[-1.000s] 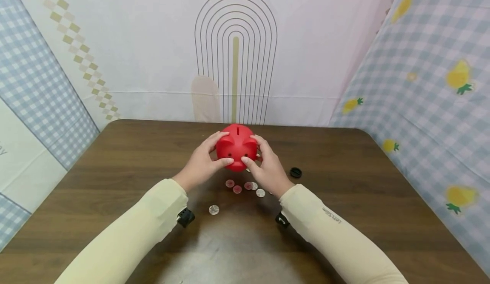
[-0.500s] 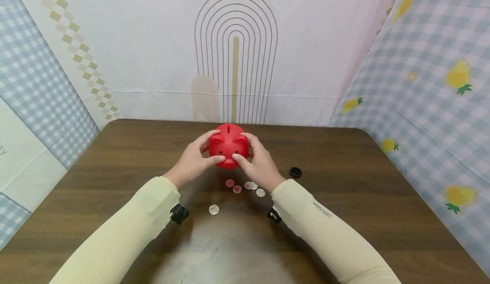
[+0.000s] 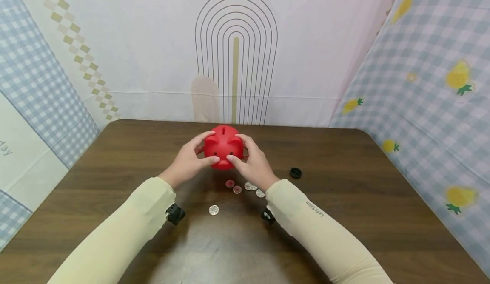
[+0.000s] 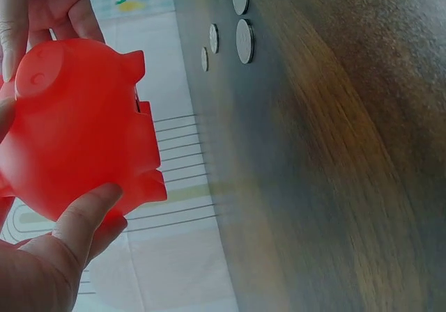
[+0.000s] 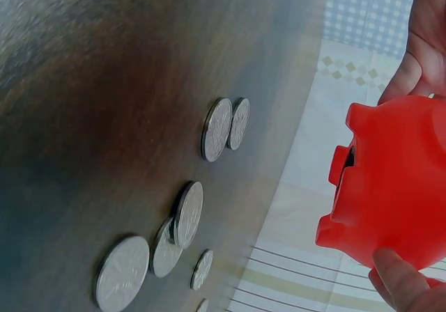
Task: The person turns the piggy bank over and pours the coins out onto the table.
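A red piggy bank (image 3: 223, 143) is held off the table between both hands, its snout toward me and its coin slot on top. My left hand (image 3: 186, 161) grips its left side, thumb beside the snout. On the other side my right hand (image 3: 254, 165) grips it the same way. In the right wrist view, a dark opening (image 5: 348, 160) shows in the belly between the short feet. Several coins (image 3: 237, 189) lie on the table below, nearer to me; some are silver, and a few look reddish in the head view.
One silver coin (image 3: 213, 209) lies apart from the others, closer to me. A round black plug (image 3: 295, 172) sits on the brown wooden table (image 3: 344, 199), right of the hands. Patterned cloth (image 3: 306, 41) hangs behind the table and along its sides.
Both hands have shifted the piggy bank a little to the left, still gripping it. The visible coins and the black plug stay where they were.
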Demonstrator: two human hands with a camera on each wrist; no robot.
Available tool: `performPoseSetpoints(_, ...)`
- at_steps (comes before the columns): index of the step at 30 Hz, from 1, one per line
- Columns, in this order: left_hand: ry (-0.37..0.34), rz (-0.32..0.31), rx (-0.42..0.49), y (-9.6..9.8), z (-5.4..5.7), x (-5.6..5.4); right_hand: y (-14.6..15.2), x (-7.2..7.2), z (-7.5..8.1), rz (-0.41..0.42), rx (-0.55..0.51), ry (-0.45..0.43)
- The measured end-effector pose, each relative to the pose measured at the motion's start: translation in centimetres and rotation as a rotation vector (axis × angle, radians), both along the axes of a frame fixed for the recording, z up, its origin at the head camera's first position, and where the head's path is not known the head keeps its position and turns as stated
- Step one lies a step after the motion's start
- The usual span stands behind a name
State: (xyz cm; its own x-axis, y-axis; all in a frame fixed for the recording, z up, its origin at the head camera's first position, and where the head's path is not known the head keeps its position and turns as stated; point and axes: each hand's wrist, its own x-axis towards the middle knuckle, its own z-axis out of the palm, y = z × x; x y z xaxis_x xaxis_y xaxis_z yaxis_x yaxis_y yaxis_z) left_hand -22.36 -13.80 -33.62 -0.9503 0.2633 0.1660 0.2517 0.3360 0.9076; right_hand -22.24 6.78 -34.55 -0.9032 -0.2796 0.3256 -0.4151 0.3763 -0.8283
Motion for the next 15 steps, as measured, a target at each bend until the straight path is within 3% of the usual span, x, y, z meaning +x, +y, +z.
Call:
performPoseSetpoints(7, -0.003, 0.018, -0.020, -0.5, 0.1, -0.1, -0.5, -0.4, -0.1, -0.005, -0.013, 0.022)
performPoseSetpoints(15, -0.012, 0.022, -0.003, -1.1, -0.1, -0.2, -1.1, -0.6, -0.2, -0.010, -0.083, -0.052)
